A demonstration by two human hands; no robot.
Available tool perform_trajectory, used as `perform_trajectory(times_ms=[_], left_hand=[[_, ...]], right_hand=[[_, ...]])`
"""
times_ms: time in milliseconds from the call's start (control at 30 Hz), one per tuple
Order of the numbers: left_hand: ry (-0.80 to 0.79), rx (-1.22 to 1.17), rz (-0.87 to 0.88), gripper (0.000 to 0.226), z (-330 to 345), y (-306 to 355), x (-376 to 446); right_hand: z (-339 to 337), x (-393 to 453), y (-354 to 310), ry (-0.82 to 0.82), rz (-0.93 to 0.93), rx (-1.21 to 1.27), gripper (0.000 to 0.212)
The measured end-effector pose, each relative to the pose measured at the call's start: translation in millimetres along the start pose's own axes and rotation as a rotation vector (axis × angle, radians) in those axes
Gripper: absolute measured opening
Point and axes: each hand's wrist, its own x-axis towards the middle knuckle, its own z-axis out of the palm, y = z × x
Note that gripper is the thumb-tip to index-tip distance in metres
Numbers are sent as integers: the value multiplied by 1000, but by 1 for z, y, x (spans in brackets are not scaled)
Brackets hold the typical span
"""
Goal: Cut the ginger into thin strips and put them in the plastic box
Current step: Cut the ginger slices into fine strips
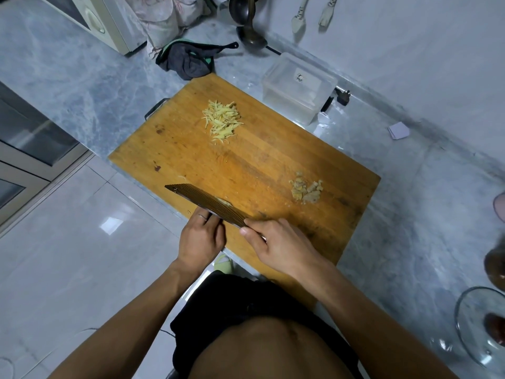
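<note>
A pile of thin yellow ginger strips [222, 120] lies at the far left of the wooden cutting board [259, 154]. Ginger scraps [306, 190] sit near the board's right edge. My right hand [276, 242] grips the handle of a ribbed cleaver [207, 202], which is tilted over the board's near corner with a small ginger bit on its blade. My left hand [202, 236] is beside it, its fingers touching the side of the blade. The clear plastic box [284, 103] stands beyond the board's far corner, with nothing visible inside.
A dark cloth [188, 60] and a ladle [250, 36] lie behind the board. An appliance [103, 23] stands at the far left. A glass lid [481, 324] rests on the counter at the near right. The counter edge and the floor are on my left.
</note>
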Motion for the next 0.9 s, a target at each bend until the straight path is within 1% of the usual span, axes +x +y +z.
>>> perform_trajectory(times_ms=[133,300,533,733,833,900], left_hand=[[2,-13,8,21,1,0,0],[6,-24,-2,20,0,1,1],[3,-26,14,24,3,-4,0],[25,-80,-28,22,7,-3,-1],[6,-85,-26,25,9,-7,-2],[-6,-88,-14,25,10,-9,-3]], right_hand=[[1,3,-3,6,23,-7,47],[0,1,-7,-11,30,-60,48],[-8,3,0,-30,33,40,46],[1,4,-1,-42,14,-110,49],[2,3,-3,-45,11,-136,49],[2,1,-2,-19,-8,-119,48]])
